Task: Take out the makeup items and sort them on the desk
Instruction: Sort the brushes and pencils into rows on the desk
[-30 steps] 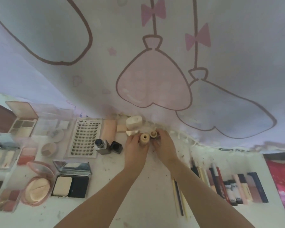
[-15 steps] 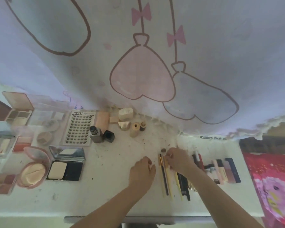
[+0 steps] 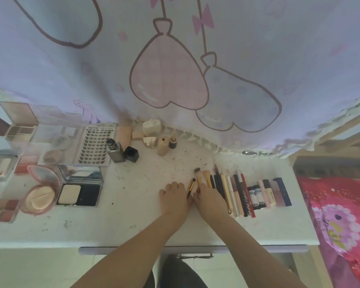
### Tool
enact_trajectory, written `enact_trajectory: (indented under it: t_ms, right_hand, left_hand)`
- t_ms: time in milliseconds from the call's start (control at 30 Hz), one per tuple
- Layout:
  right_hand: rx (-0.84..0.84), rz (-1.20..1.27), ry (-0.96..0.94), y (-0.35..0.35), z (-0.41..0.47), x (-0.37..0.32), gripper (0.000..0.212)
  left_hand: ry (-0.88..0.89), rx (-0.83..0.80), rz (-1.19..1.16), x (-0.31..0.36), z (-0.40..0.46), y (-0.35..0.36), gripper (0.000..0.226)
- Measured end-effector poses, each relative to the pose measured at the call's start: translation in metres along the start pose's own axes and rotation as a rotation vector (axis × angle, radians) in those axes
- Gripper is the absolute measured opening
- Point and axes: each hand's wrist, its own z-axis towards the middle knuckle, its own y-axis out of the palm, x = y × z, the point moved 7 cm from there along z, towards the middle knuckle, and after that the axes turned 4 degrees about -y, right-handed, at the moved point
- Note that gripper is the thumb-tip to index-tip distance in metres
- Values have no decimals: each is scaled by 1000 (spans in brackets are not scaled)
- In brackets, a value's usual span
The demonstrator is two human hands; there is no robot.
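You can read "XOYO" printed along the top edge of the lash tray [image 3: 95, 145], at ten o'clock; other lettering stays illegible.

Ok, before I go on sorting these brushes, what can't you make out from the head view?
- Handle ends of the brushes: covered by the left hand and right hand.
- Whether either hand actually grips a brush: fingers curl away from the camera.
- Labels on the tubes: too small, blurred.
- Palettes at the left: cut off by the frame edge.
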Motion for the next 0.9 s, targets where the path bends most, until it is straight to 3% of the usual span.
enact_trajectory:
  t_ms: [267, 367, 567, 767, 900]
  right_hand:
    - [-41, -17, 43, 6, 2, -7, 25]
    - [-65, 95, 66, 8, 1, -10, 24]
    - [-146, 861, 229, 21, 5, -29, 19]
    - [-125, 934, 182, 12, 11, -29, 10]
    - [-81, 884, 155, 5, 26, -39, 11]
  left_hand:
    - [77, 36, 156, -20, -5, -17, 29]
    - [81, 3, 126, -32, 1, -19, 24]
    - [-35, -205, -424, -44, 2, -14, 29]
    - [-60, -451, -820, -45, -8, -19, 32]
    - [-105, -288, -541, -93, -4, -36, 37]
